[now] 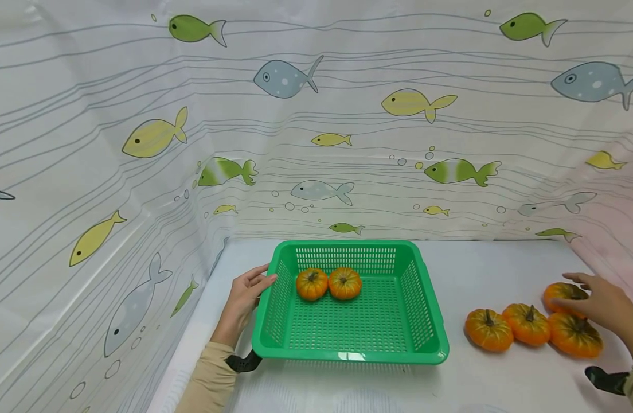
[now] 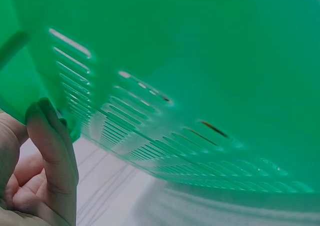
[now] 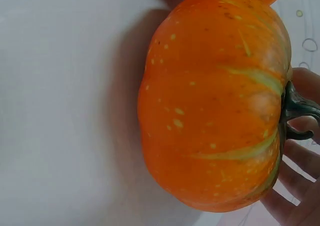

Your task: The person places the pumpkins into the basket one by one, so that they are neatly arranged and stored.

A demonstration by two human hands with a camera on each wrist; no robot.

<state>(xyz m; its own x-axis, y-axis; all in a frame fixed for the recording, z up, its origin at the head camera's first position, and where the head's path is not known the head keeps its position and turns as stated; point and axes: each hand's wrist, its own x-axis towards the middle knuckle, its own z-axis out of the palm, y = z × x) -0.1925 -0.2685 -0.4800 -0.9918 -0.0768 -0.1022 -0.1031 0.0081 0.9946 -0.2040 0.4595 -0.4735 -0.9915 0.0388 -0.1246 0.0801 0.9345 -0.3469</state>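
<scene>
A green plastic basket (image 1: 350,357) stands on the table with two small orange pumpkins, one pumpkin (image 1: 312,285) touching the other pumpkin (image 1: 345,284), near its back left corner. My left hand (image 1: 244,295) holds the basket's left rim; curled fingers (image 2: 52,151) meet the rim in the left wrist view. At the right my right hand (image 1: 602,301) is around the far pumpkin (image 1: 558,291), thumb on its near side and fingers at its back. In the right wrist view a nearer pumpkin (image 3: 215,105) with a dark stem hides much of that hand.
Beside the far pumpkin, a row holds a left pumpkin (image 1: 489,331), a middle pumpkin (image 1: 527,325) and a right pumpkin (image 1: 576,337), close together. White sheeting (image 1: 347,172) printed with fish walls off the back and sides. Bare white tabletop (image 1: 466,264) lies right of the basket.
</scene>
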